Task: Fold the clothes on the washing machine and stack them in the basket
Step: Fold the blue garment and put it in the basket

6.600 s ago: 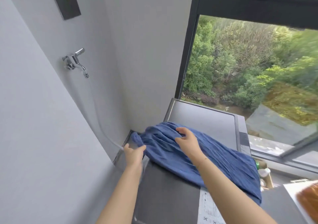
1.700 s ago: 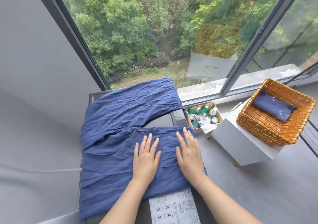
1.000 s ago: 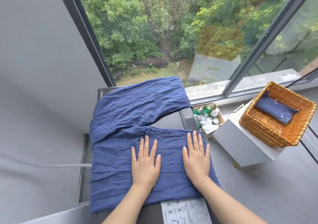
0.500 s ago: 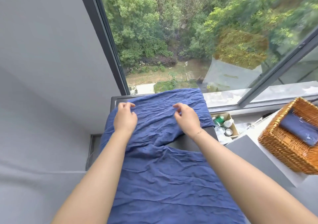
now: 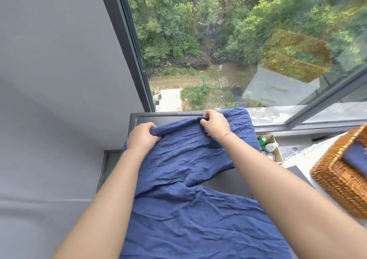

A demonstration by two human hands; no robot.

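A creased blue garment (image 5: 190, 209) is spread over the grey washing machine top (image 5: 224, 181), reaching from the near edge to the far rim. My left hand (image 5: 142, 137) grips its far left edge, fingers curled into the cloth. My right hand (image 5: 215, 123) pinches the same far edge further right, raising a ridge of fabric between the two hands. At the right edge stands a wicker basket (image 5: 337, 181) with a folded blue piece (image 5: 355, 159) inside.
A large window with dark frame (image 5: 135, 60) runs behind the machine. A grey wall (image 5: 59, 79) closes the left side. Between machine and basket, a cardboard box of bottles (image 5: 270, 147) sits on the floor. The basket rests on a white stand (image 5: 294, 163).
Both hands left the near part of the garment, where they pressed flat, and reached to its far edge. Since half a second ago they gripped that edge and lifted it into a fold.
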